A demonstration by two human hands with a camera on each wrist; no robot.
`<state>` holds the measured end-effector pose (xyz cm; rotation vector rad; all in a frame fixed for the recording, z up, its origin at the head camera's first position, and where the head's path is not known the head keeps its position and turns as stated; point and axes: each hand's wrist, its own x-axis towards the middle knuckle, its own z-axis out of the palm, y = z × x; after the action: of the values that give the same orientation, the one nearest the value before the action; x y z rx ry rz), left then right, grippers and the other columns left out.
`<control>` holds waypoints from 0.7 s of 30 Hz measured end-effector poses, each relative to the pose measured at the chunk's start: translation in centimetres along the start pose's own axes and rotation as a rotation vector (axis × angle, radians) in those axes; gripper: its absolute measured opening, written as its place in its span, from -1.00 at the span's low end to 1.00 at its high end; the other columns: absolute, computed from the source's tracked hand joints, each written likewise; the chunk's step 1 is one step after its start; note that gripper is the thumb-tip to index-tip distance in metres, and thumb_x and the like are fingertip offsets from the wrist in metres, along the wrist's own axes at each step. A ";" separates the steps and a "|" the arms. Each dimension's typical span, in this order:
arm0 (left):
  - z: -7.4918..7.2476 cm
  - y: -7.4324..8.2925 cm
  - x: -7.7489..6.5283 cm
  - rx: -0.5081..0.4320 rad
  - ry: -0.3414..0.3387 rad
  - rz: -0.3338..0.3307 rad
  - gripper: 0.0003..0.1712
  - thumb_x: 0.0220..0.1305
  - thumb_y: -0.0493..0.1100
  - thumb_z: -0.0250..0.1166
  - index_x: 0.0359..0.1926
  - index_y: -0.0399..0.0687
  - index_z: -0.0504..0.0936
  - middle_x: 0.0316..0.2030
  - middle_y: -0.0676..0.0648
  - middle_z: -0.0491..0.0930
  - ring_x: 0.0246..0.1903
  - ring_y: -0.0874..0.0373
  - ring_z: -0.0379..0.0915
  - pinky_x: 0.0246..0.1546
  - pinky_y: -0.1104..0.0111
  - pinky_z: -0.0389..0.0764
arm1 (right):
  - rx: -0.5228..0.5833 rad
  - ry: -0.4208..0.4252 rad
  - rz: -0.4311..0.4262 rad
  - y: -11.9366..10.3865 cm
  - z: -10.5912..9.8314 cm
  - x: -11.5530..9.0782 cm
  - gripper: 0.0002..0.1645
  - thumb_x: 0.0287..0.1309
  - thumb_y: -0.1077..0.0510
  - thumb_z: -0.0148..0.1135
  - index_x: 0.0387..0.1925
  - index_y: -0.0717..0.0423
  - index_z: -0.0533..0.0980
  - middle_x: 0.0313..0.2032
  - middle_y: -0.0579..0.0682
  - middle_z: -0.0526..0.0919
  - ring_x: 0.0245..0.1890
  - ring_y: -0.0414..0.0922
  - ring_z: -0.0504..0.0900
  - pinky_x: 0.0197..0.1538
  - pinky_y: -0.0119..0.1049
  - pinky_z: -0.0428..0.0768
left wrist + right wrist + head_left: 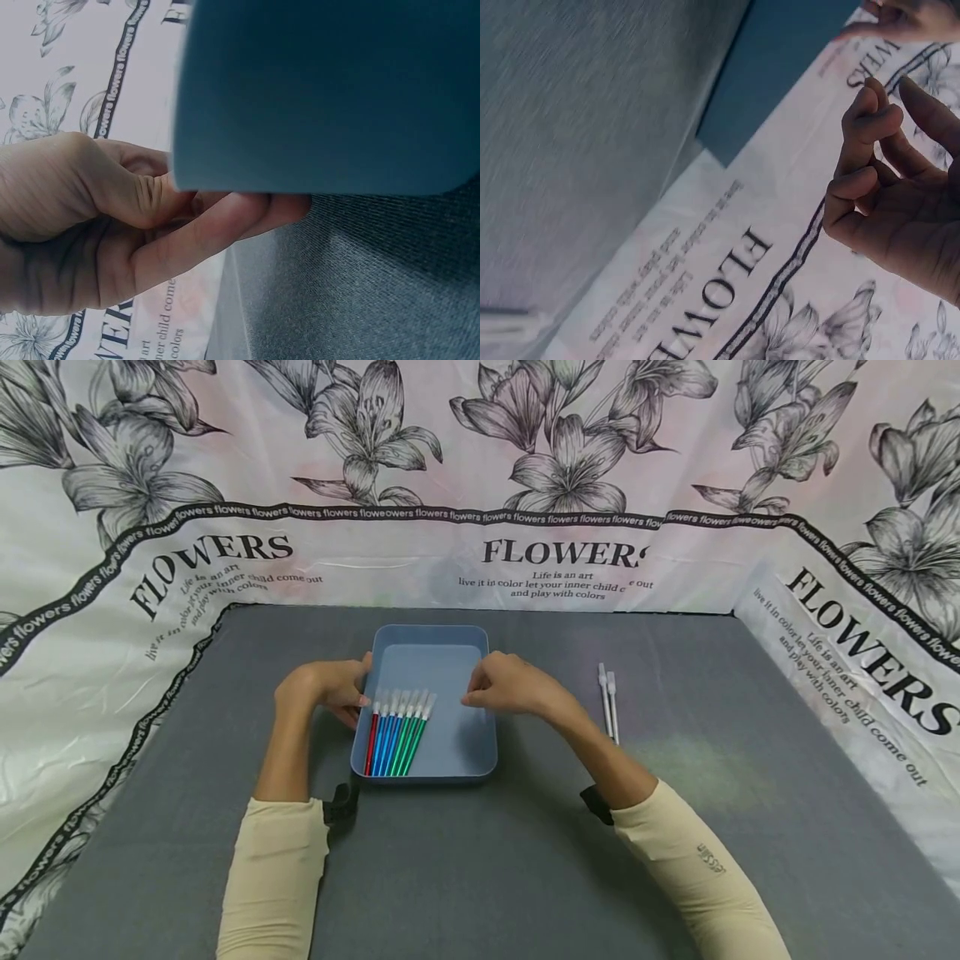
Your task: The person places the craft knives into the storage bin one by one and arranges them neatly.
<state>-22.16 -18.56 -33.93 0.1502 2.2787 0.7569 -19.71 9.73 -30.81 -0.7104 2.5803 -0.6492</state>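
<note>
A blue-grey tray (pixel 457 756) lies on the grey cloth. My left hand (pixel 330 687) grips its left side; in the left wrist view the fingers (pixel 217 225) reach beneath the tray's edge while the thumb lies against its side. Several slim pen-like sticks (pixel 397 739) with pale, clear-looking caps lie side by side in the tray's left part: red at the left, then blue, then green. Over the tray's right rim is my right hand (pixel 513 685). Its fingers (pixel 855 187) are loosely curled in the right wrist view, and nothing shows between them and the thumb.
To the right of the tray, two white sticks (pixel 612 702) of similar shape lie on the grey cloth (pixel 480 877), partly behind my right forearm. A white sheet (pixel 405 560) printed with flowers and lettering borders the cloth at the back and sides.
</note>
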 end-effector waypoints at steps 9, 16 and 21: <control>-0.1 0.0 -0.1 0.019 -0.017 0.011 0.03 0.63 -0.33 0.00 0.61 -0.18 -0.65 0.56 -0.62 -0.08 0.04 -0.12 0.76 0.06 0.15 0.77 | 0.012 0.075 0.029 3.2 -2.1 -1.8 -0.68 0.41 0.08 0.27 -0.09 0.25 0.75 -0.16 0.16 0.81 -0.29 -0.09 0.65 -0.12 -0.15 0.64; 0.1 0.0 -0.1 0.007 0.008 0.003 0.03 0.61 -0.35 0.02 0.63 -0.17 -0.61 0.54 -0.62 0.02 -0.05 -0.08 0.79 -0.05 0.18 0.80 | -0.025 0.096 0.144 5.6 -3.5 -3.0 -0.63 0.43 0.07 0.23 -0.01 0.29 0.74 -0.05 0.22 0.81 -0.15 -0.02 0.67 -0.02 -0.05 0.65; 0.1 0.1 -0.1 0.001 -0.007 0.007 0.03 0.61 -0.35 0.01 0.62 -0.18 -0.63 0.59 -0.58 -0.24 0.04 -0.16 0.75 -0.02 0.17 0.79 | -0.033 0.111 0.209 7.4 -4.3 -3.7 -0.60 0.43 0.04 0.24 -0.03 0.31 0.74 -0.06 0.22 0.80 -0.17 -0.03 0.65 -0.10 -0.11 0.63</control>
<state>-22.06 -18.45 -33.89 0.1604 2.2732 0.7581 -21.53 18.86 -30.23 -0.4161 2.7242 -0.5955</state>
